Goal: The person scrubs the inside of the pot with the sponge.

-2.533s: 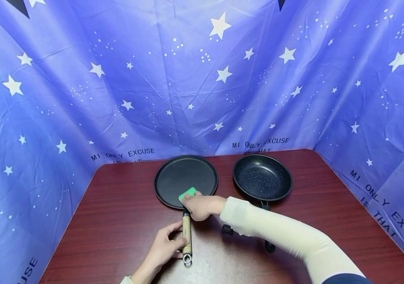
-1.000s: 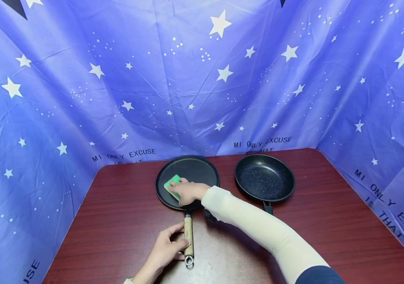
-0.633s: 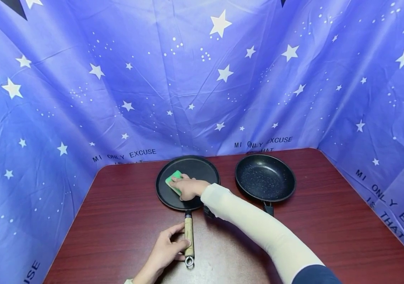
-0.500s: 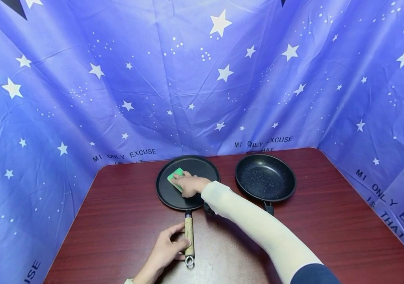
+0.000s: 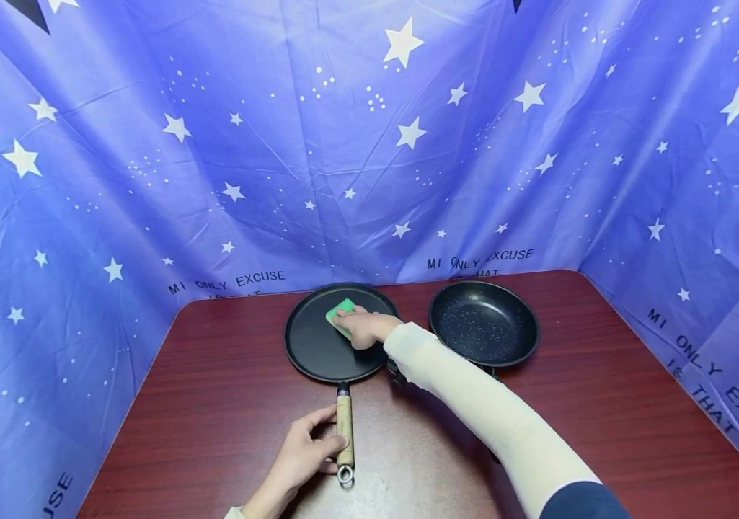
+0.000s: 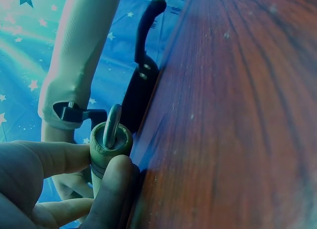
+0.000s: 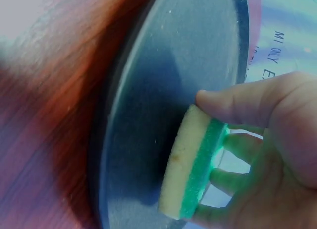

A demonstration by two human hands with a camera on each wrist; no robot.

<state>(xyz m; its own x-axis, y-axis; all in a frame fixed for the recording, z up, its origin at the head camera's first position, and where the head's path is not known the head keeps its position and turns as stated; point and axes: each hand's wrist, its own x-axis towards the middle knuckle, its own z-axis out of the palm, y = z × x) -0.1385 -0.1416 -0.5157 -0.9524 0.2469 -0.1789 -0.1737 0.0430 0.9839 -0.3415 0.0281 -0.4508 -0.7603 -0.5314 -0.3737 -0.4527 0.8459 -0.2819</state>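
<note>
Two hands, one flat pan, one sponge

Two things stay partly out of our sight. Our right sleeve [image 5: 473, 404] covers most of the dark handle of the deep speckled black frying pan [image 5: 482, 321], and our fingers hide the near part of the green-and-yellow sponge [image 5: 341, 314] from the head view. On the right wrist view the wooden tabletop [image 5: 213, 404] is smeared with blur, so we read little there.

Our right hand [image 5: 365, 328] is clamped on the sponge, thumb on one edge and fingers curled round the other, yellow foam face pressed flat to the round flat black griddle pan [image 5: 317, 346]. The sponge sits at the far right part of that pan, close to the rim, beneath and just ahead of our fingers.

Our left hand [image 5: 304, 454] pinches the griddle's pale wooden handle [image 5: 344, 436] near its metal hanging ring [image 6: 111, 126], thumb and fingers closed round it. The deep pan stands just right of the griddle. Blue star-printed cloth [image 5: 343, 144] walls the table.
</note>
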